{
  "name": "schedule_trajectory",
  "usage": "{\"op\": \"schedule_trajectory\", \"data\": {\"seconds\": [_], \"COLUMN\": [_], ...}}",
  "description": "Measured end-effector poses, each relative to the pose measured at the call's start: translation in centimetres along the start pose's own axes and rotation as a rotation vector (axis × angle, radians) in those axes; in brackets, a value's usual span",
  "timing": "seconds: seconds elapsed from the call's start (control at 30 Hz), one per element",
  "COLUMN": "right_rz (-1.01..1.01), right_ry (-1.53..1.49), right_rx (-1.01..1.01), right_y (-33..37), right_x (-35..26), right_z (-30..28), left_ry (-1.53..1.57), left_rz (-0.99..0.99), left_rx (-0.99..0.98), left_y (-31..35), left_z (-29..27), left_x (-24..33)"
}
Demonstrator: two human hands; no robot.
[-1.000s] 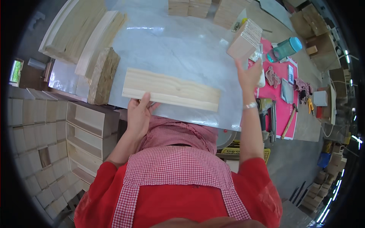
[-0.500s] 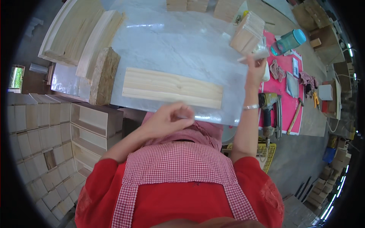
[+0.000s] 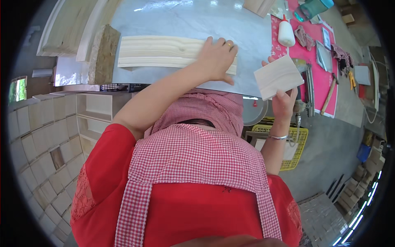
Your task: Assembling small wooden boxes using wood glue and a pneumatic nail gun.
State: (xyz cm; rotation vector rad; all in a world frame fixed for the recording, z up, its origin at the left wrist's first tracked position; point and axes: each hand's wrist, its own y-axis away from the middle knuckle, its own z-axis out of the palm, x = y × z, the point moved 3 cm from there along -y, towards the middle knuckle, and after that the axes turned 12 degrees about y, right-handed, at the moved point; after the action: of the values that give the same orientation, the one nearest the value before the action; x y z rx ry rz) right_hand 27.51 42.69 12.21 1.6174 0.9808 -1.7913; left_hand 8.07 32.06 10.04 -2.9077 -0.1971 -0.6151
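A long pale wooden board lies across the table near its front edge. My left hand is spread over the board's right end, fingers apart and reaching past its far edge. Off the table's front right corner, my right hand grips a small, nearly square wooden panel with its broad face turned up. The thumb presses on the panel's near edge, and fingertips show behind its far left corner. A white squeeze bottle with a red nozzle stands just beyond the panel.
Stacked planks and a rough block border the table's left. On the pink cloth lie a hammer, rags and a teal bottle. A yellow crate sits below right; wooden boxes are stacked at left.
My right hand has brought the small panel from the stack at the table's right toward me. My left hand has moved from the front edge onto the long board's right end.
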Motion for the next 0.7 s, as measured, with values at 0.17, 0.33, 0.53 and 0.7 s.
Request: {"op": "schedule_trajectory", "data": {"seconds": [0.17, 0.33, 0.53, 0.7], "right_rz": [0.168, 0.235, 0.265, 0.131], "right_ry": [-0.030, 0.211, 0.316, 0.470], "right_rx": [0.130, 0.225, 0.319, 0.342], "right_y": [1.0, 0.6, -1.1, -1.7], "right_x": [4.6, 6.6, 6.1, 6.9], "right_z": [-0.8, -0.1, -0.6, 0.9], "left_ry": [-0.042, 0.111, 0.171, 0.225], "left_rz": [-0.085, -0.058, 0.055, 0.063], "left_rx": [-0.188, -0.187, -0.019, -0.071], "left_y": [-0.7, 0.1, 1.0, 1.4], "left_z": [-0.4, -3.0, -5.7, -6.5], "left_x": [-0.3, 0.0, 0.7, 1.1]}}
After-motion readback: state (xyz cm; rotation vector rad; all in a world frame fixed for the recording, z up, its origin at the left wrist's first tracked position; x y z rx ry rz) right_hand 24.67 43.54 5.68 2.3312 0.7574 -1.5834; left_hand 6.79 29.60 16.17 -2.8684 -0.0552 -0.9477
